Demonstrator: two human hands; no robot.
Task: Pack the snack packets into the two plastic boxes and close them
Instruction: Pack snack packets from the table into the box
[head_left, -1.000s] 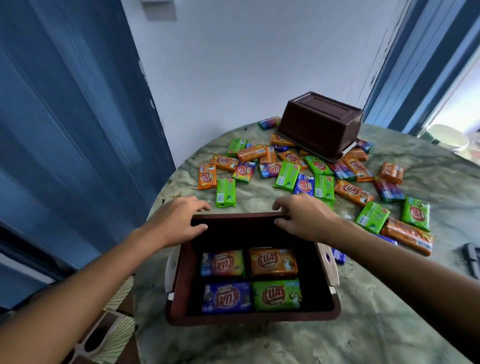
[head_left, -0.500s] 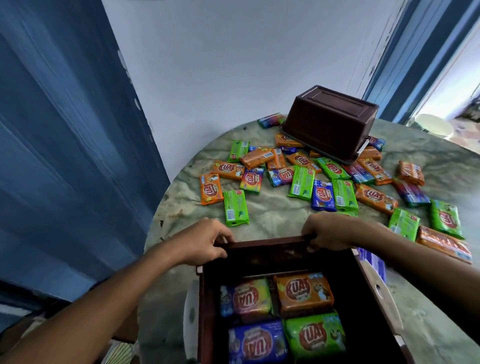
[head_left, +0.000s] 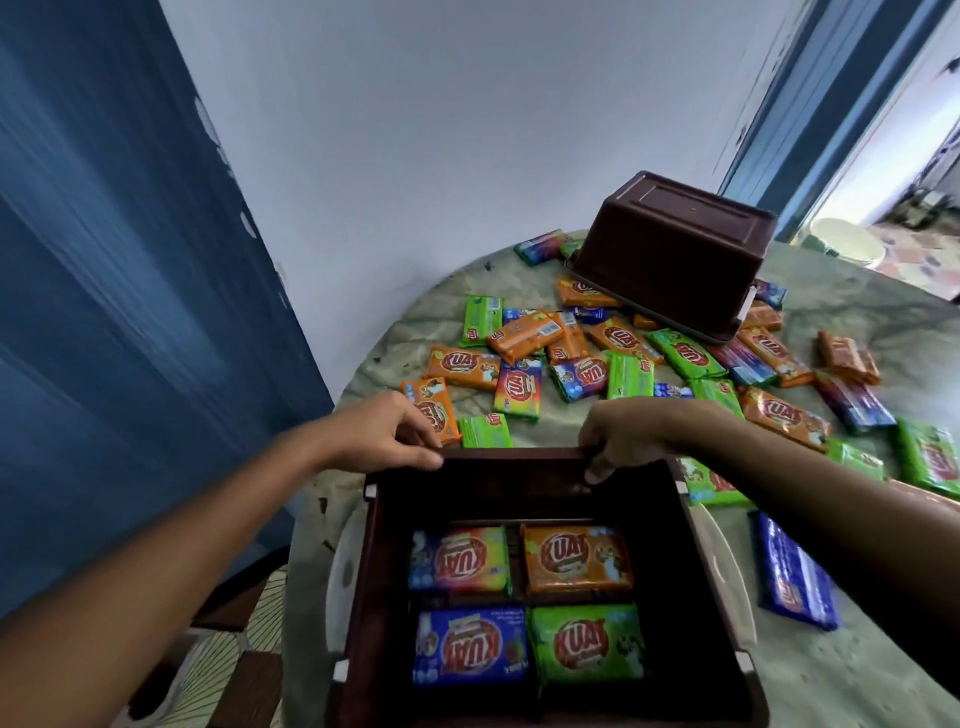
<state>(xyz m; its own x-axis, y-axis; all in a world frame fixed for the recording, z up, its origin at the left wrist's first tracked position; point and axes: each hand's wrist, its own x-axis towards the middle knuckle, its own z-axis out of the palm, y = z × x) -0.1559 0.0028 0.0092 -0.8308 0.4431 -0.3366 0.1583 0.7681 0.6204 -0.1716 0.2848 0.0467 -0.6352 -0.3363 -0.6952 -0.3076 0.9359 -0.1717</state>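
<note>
An open dark brown plastic box (head_left: 691, 571) stands at the table's near edge. Several snack packets lie flat on its floor, among them an orange one (head_left: 575, 565) and a green one (head_left: 587, 644). My left hand (head_left: 387, 434) grips the box's far rim at the left corner. My right hand (head_left: 631, 439) grips the same rim further right, thumb inside the box. A second brown box (head_left: 675, 254) lies upside down at the back of the table, resting on packets. Many loose packets (head_left: 623, 364) in orange, green and blue are scattered between the two boxes.
The round marbled table (head_left: 857, 675) stands against a white wall, with a blue door on the left. A blue packet (head_left: 792, 571) lies right of the near box. White latch flaps hang at the box's sides. A patterned chair seat (head_left: 223, 665) shows below left.
The near box has come closer to me and fills more of the lower view. Both hands keep their hold on its far rim.
</note>
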